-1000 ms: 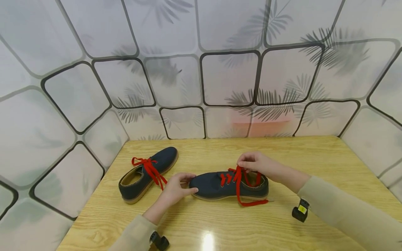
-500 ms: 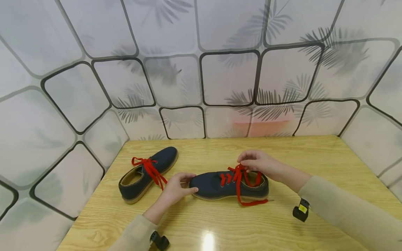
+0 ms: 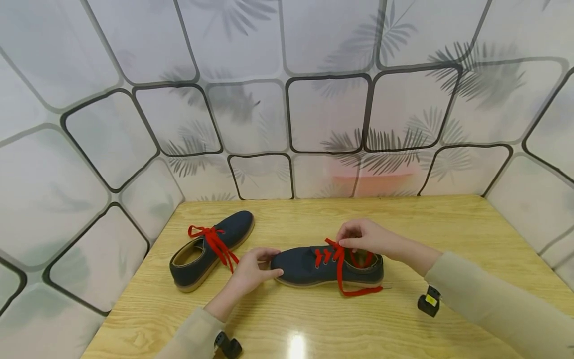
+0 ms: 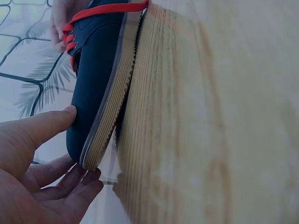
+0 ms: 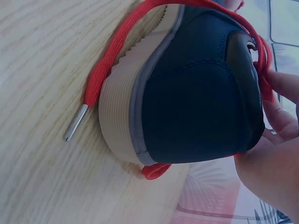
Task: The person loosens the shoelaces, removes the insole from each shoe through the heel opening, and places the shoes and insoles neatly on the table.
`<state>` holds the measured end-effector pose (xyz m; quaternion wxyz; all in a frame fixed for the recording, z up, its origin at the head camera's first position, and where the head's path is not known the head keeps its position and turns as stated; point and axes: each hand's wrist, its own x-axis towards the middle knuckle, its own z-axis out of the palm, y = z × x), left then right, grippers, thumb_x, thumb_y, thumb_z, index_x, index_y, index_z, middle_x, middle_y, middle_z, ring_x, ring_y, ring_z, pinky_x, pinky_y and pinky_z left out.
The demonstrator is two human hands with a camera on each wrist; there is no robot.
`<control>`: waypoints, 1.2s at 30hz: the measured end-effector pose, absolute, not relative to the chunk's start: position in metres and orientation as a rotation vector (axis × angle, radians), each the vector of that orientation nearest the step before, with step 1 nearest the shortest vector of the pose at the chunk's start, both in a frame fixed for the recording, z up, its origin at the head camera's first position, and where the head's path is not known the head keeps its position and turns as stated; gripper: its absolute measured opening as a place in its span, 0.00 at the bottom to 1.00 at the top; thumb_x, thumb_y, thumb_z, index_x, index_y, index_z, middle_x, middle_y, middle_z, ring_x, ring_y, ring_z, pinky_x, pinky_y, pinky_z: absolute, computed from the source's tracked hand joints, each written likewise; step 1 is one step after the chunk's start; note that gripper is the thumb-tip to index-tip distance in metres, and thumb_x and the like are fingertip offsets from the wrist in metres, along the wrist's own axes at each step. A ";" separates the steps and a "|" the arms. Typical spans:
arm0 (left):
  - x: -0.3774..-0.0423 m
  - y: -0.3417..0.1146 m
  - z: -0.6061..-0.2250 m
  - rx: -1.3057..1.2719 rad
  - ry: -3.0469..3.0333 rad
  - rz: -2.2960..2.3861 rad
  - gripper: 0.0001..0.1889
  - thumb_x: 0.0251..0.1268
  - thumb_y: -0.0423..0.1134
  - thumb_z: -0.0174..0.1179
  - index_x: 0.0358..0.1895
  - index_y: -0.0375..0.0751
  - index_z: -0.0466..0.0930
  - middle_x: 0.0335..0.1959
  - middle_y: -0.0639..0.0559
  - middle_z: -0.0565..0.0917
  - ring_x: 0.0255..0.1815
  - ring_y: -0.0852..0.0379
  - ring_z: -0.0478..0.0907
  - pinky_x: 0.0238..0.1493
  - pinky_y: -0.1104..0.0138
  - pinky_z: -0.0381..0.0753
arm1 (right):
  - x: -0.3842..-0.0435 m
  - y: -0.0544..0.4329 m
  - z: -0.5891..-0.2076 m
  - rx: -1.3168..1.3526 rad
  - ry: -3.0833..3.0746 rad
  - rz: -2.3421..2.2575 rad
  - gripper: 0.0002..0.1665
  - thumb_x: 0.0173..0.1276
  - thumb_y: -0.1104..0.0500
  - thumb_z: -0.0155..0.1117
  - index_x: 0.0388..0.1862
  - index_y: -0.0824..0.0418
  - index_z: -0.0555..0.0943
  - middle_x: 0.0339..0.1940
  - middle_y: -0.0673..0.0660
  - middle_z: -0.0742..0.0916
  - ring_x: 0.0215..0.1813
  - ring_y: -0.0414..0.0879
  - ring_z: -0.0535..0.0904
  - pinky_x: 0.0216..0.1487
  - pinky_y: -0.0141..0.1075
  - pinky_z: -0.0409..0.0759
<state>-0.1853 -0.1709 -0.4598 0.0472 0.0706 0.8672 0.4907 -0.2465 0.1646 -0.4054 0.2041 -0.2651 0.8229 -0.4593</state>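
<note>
A navy shoe with a tan sole lies on the table in the head view, its toe toward the left. Around that toe my left hand holds on, the thumb on one side and the fingers on the other; the left wrist view shows the thumb against the upper. At the shoe's opening, my right hand pinches the red shoelace between thumb and fingers. One lace end hangs over the near side onto the table, its metal tip plain in the right wrist view. The right hand covers part of the opening.
A second navy shoe stands at the left, its red lace tied in a bow with ends reaching toward my left hand. The wooden table meets patterned fabric walls at the back and sides.
My right hand has dipped slightly and shifted a little left, bringing the pinched lace lower over the shoe. The left hand and both shoes have stayed put.
</note>
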 end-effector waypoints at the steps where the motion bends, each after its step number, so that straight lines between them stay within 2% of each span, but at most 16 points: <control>1: -0.185 -0.171 -0.460 0.218 2.646 1.496 0.25 0.60 0.30 0.78 0.62 0.33 0.85 0.60 0.37 0.84 0.62 0.38 0.83 0.63 0.51 0.88 | -0.246 0.165 -0.406 -0.740 2.283 -1.293 0.09 0.81 0.60 0.63 0.48 0.67 0.83 0.38 0.53 0.86 0.37 0.44 0.79 0.40 0.34 0.84; 12: -0.187 -0.171 -0.461 0.202 2.641 1.502 0.25 0.61 0.30 0.77 0.62 0.34 0.85 0.60 0.38 0.85 0.62 0.38 0.83 0.63 0.52 0.89 | -0.250 0.170 -0.407 -0.457 2.118 -1.551 0.12 0.85 0.59 0.56 0.52 0.68 0.79 0.37 0.49 0.82 0.38 0.41 0.78 0.44 0.32 0.85; 18: -0.187 -0.171 -0.460 0.197 2.637 1.511 0.25 0.61 0.29 0.77 0.62 0.34 0.85 0.61 0.38 0.85 0.62 0.38 0.83 0.63 0.52 0.89 | -0.251 0.172 -0.408 -0.355 2.018 -1.704 0.14 0.87 0.59 0.51 0.57 0.70 0.76 0.37 0.47 0.81 0.38 0.38 0.78 0.45 0.29 0.85; 21: -0.186 -0.171 -0.459 0.206 2.637 1.513 0.25 0.60 0.29 0.78 0.62 0.33 0.85 0.60 0.37 0.85 0.62 0.38 0.84 0.63 0.52 0.89 | -0.251 0.174 -0.409 -0.322 1.974 -1.764 0.12 0.87 0.60 0.51 0.56 0.68 0.76 0.36 0.46 0.81 0.37 0.37 0.78 0.45 0.27 0.85; 23: -0.185 -0.171 -0.460 0.202 2.635 1.515 0.25 0.60 0.29 0.78 0.62 0.33 0.85 0.60 0.37 0.85 0.62 0.38 0.84 0.63 0.51 0.89 | -0.250 0.175 -0.409 -0.308 1.954 -1.783 0.08 0.86 0.60 0.52 0.51 0.63 0.78 0.36 0.46 0.81 0.37 0.37 0.79 0.44 0.27 0.85; 27: -0.185 -0.170 -0.461 0.203 2.636 1.519 0.25 0.60 0.28 0.78 0.61 0.33 0.86 0.60 0.37 0.85 0.61 0.38 0.84 0.63 0.51 0.89 | -0.250 0.175 -0.409 -0.337 1.962 -1.765 0.08 0.83 0.63 0.53 0.46 0.61 0.80 0.35 0.47 0.81 0.35 0.39 0.78 0.42 0.29 0.85; 31: -0.186 -0.170 -0.462 0.201 2.637 1.516 0.25 0.60 0.28 0.78 0.61 0.32 0.86 0.59 0.37 0.86 0.61 0.38 0.84 0.63 0.51 0.89 | -0.250 0.172 -0.410 -0.418 2.004 -1.707 0.12 0.78 0.67 0.50 0.48 0.66 0.82 0.37 0.48 0.81 0.34 0.41 0.75 0.40 0.30 0.82; 36: -0.187 -0.170 -0.462 0.207 2.636 1.516 0.25 0.60 0.28 0.78 0.61 0.32 0.85 0.59 0.36 0.86 0.61 0.37 0.84 0.63 0.51 0.89 | -0.250 0.168 -0.409 -0.519 2.053 -1.623 0.20 0.73 0.69 0.47 0.54 0.77 0.81 0.41 0.47 0.86 0.35 0.41 0.75 0.36 0.29 0.80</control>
